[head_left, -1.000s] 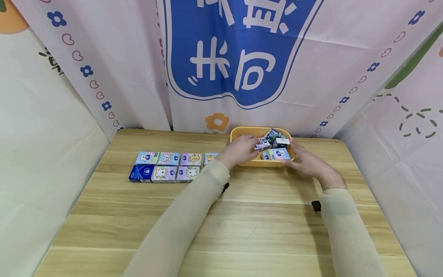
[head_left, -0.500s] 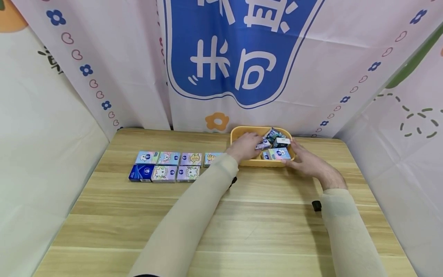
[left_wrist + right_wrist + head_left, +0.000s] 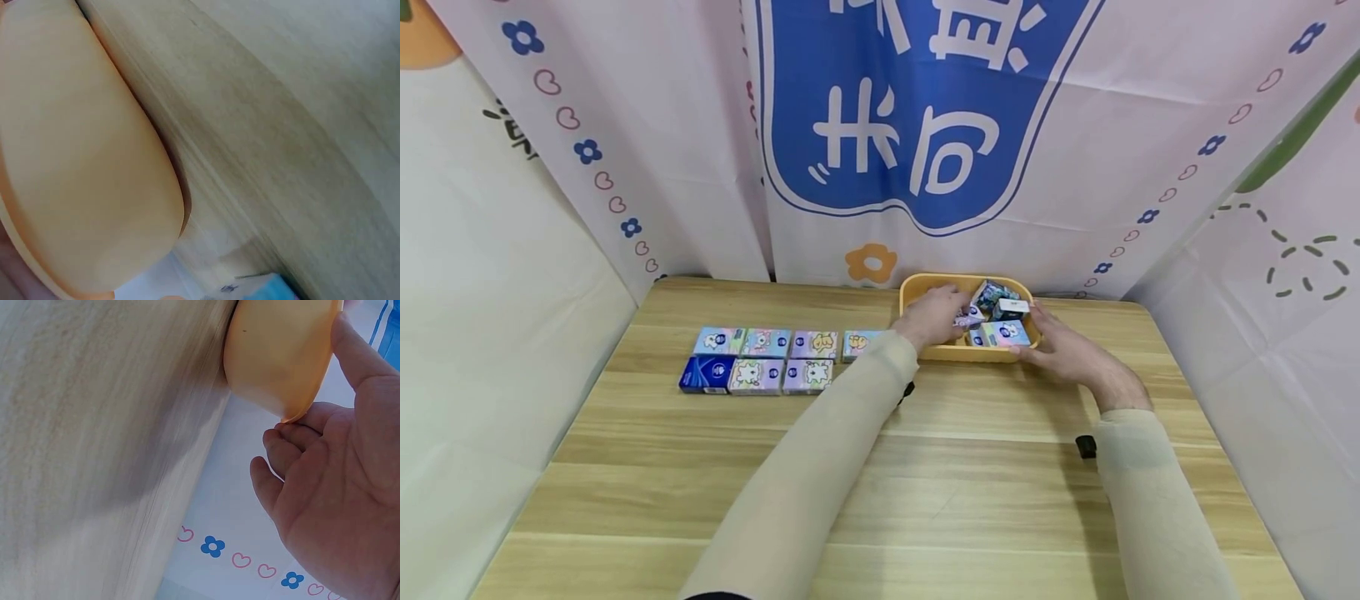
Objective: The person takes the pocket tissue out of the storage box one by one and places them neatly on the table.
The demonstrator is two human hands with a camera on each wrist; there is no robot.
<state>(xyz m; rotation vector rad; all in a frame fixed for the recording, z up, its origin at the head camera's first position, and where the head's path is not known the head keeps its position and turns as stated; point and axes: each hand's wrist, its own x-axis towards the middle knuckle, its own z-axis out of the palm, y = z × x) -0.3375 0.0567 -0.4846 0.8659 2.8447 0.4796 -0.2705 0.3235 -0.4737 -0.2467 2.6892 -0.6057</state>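
My left hand (image 3: 931, 317) reaches over the near rim into a yellow plastic basket (image 3: 973, 354). Its fingers curl at a small purple tissue pack (image 3: 973, 317), partly covering it. At the basket's right end, my right hand (image 3: 1063, 346) grips the rim, thumb toward the near corner and fingers toward the back. The right wrist view has that hand's palm (image 3: 337, 469) in sight, with fingertips against the yellow end wall (image 3: 275, 356). Also in the basket lie a light-blue pack (image 3: 1006, 333), a dark pack with a white side (image 3: 1011, 309) and a crumpled-looking dark patterned pack (image 3: 992, 293).
Left of the basket, several tissue packs stand in two rows on the wooden table (image 3: 970, 500), including a dark blue one (image 3: 707, 375) and a yellow-figured one (image 3: 857, 342). My left sleeve (image 3: 805, 467) hides part of the front row. A printed curtain (image 3: 820, 242) hangs behind the table's back edge.
My left hand has moved slightly right and deeper into the basket, covering more of the purple pack, which has shifted slightly. My right hand stays at the basket's end.
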